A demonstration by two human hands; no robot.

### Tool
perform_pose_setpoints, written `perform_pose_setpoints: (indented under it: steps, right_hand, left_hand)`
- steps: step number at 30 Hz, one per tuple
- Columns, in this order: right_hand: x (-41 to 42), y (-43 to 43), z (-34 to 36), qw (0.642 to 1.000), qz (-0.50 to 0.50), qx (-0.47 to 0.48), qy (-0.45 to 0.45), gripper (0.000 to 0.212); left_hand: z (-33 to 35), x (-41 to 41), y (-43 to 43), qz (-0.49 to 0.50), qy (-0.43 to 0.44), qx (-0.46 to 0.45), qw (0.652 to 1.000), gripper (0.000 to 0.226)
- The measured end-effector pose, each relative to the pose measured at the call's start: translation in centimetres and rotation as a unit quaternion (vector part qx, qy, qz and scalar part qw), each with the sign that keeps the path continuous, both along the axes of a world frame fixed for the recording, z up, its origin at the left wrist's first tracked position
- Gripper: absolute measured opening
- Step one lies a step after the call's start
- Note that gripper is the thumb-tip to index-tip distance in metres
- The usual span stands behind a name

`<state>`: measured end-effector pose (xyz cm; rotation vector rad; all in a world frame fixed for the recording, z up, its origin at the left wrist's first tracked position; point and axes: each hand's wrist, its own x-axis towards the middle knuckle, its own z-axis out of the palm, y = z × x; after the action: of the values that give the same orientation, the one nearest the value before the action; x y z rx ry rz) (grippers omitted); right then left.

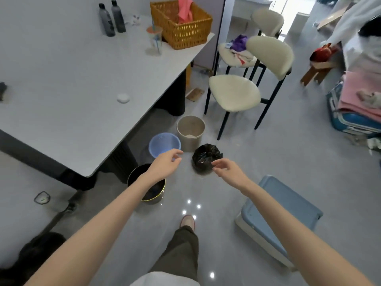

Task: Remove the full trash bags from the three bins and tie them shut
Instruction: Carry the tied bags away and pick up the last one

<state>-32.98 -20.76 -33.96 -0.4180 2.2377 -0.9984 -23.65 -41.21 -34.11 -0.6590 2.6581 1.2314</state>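
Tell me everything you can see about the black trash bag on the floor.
Glossy, crinkled black plastic, the trash bag bulges full, its top gathered into puckered folds. It sits on the grey floor, out of any bin, beside the beige bin. The right hand hovers at its near edge; contact is unclear.

The glossy grey floor [237, 178] carries three bins in a row off the table's near right corner: a black bin [153, 196], a blue bin [162, 142] and a beige bin [190, 131]. A black trash bag [204, 156], gathered at its top, sits just beside the beige bin. A blue-lidded storage box [288, 205] stands further right. On the grey table [72, 75], two dark bottles [106, 20], a plastic cup [155, 40] and a wicker basket [191, 32] stand along the far edge.
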Motion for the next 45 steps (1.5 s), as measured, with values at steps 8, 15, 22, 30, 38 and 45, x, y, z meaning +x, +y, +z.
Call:
perform_pose_setpoints:
  steps: [8, 15, 22, 30, 38, 45]
  right_hand:
    - [-15.4, -2.5, -1.5, 0.998, -0.028, 0.041, -0.038, 0.027]
    - [-26.4, -5.1, -5.3, 0.995, 0.025, 0.089, -0.045, 0.028]
    - [-38.0, -9.1, -11.9, 0.960, 0.204, 0.183, -0.050, 0.029]
    - [-47.7, -12.8, -17.9, 0.909, 0.320, 0.257, -0.072, 0.030]
    - [-48.9, -15.0, -30.6, 0.888, 0.364, 0.273, -0.062, 0.033]
    - [-48.5, -16.3, -45.9, 0.879, 0.379, 0.289, -0.023, 0.049]
  left_hand:
    - [-2.3, -16.8, -2.5, -0.002, -0.045, 0.039, 0.998, 0.036]
    - [-6.4, -25.1, -4.6, 0.034, -0.104, 0.060, 0.992, 0.036]
    - [-11.1, -31.5, -6.0, 0.148, -0.139, 0.089, 0.975, 0.035]
    - [-16.4, -36.0, -5.3, 0.323, -0.169, 0.119, 0.924, 0.035]
    - [-30.0, -39.6, -4.1, 0.383, -0.174, 0.133, 0.897, 0.037]
    - [-45.4, -41.3, -3.5, 0.357, -0.179, 0.143, 0.905, 0.040]
